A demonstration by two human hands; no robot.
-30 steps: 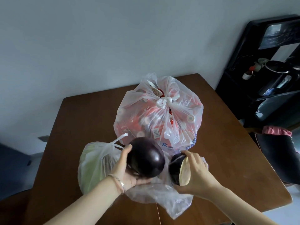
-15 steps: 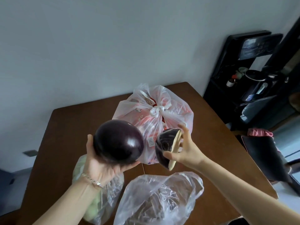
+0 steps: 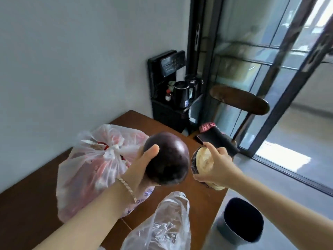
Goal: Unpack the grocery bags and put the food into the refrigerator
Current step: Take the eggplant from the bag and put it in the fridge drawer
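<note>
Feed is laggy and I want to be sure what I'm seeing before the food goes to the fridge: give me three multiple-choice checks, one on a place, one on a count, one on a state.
1. Where does the dark bin stand?
A. on the floor beside the table
B. on the table
C. on the chair

2. How many eggplant pieces are held?
A. one
B. two
C. three

3. The white bag with red packs is:
A. wide open
B. emptied flat
C. knotted shut

Answers:
1 A: it sits on the grey floor off the table's edge.
2 B: the left hand holds the whole eggplant, the right hand the cut half.
3 C: its handles are tied in a knot on top.
</note>
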